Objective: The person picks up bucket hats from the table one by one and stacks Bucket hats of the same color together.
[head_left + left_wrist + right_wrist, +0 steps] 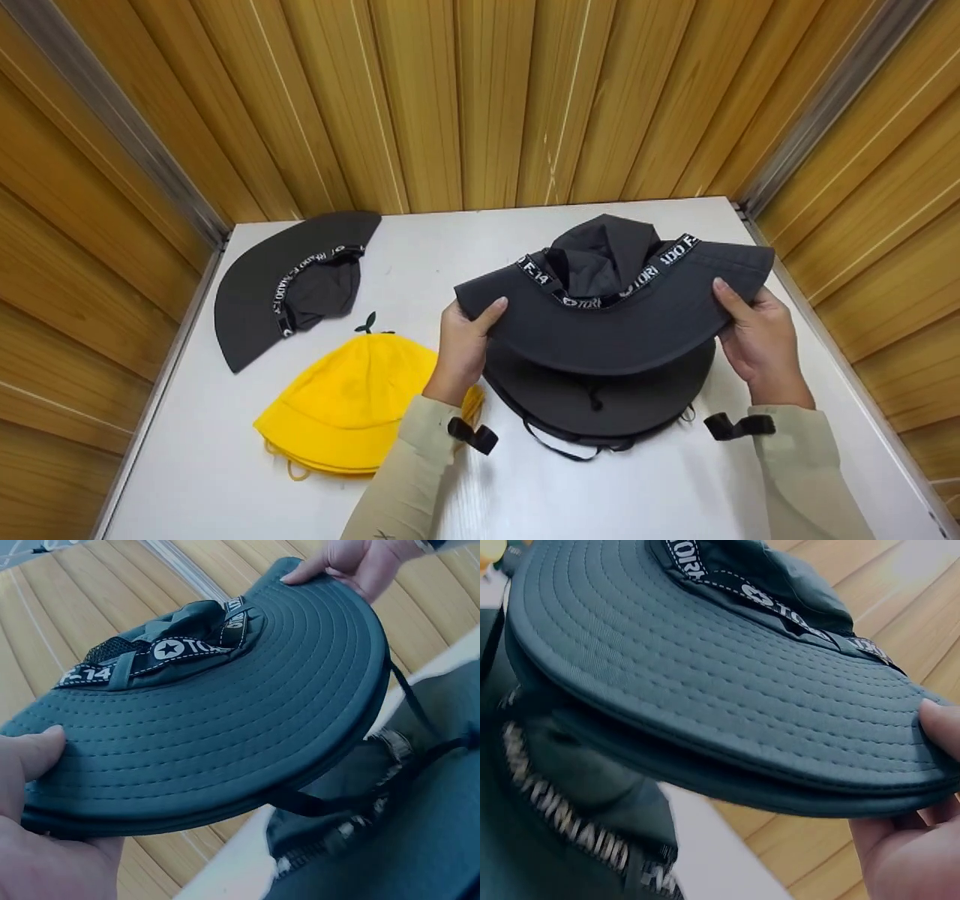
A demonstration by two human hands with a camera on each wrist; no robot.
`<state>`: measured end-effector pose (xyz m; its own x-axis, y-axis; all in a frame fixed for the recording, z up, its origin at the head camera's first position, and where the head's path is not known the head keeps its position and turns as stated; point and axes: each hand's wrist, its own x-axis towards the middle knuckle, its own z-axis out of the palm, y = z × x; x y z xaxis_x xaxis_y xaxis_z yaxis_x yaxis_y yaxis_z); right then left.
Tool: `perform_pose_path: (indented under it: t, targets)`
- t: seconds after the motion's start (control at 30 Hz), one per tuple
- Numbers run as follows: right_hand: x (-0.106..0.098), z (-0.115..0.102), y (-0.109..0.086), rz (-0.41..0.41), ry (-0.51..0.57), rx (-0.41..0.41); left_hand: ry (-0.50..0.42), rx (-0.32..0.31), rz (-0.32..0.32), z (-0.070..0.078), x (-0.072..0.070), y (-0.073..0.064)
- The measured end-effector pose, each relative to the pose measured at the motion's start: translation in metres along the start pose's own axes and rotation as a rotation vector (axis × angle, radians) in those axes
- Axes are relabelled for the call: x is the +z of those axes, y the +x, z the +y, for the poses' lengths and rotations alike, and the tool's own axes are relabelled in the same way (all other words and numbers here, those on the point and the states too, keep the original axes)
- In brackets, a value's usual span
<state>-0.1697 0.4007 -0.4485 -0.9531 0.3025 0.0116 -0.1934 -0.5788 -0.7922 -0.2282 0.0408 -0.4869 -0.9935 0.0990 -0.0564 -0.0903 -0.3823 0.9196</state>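
Observation:
A dark grey bucket hat [592, 341] with a lettered inner band is folded over and held up in front of me. My left hand [463, 349] pinches one end of its brim, thumb on top. At the other end, my right hand [761, 345] grips the brim the same way. Both wrist views show the stitched brim [225, 742] doubled, with the thumbs above and fingers beneath, partly hidden. Under the held hat lies another dark hat [600, 416] with a black cord, its upper part covered from the head view.
A yellow hat [345, 397] with a green sprout on top lies left of my left hand. Farther back at the left, another folded dark hat [251, 292] rests on the white table [180, 465]. Wood-look panels [487, 105] enclose the back and sides.

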Motion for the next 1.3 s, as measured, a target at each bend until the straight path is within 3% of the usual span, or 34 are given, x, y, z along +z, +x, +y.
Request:
perform_pose_path:
  t: [0.13,0.33,0.57,0.83,0.93,1.1,1.3]
  targets:
    - [-0.017,0.013,-0.005,0.065,-0.125,0.032,0.156,-0.034,0.033,-0.012,-0.006,-0.002]
    - [-0.041,0.029,-0.015,0.173,-0.323,0.127,0.449,-0.007,0.062,-0.024,-0.010,-0.010]
    - [-0.059,0.043,-0.016,0.257,-0.806,0.231,0.865,0.038,0.029,-0.030,-0.006,-0.012]
    - [-0.072,0.059,-0.015,0.289,-1.298,0.170,1.279,0.012,-0.050,-0.030,0.001,-0.003]
    - [-0.076,0.063,-0.015,0.288,-1.424,0.149,1.416,-0.017,-0.073,-0.031,0.004,0.001]
    - [-0.078,0.070,-0.015,0.255,-1.524,0.094,1.501,-0.052,-0.103,-0.033,0.005,0.007]
    - [-0.064,0.071,-0.021,0.248,-1.572,0.112,1.444,-0.066,-0.128,-0.029,-0.001,0.008]
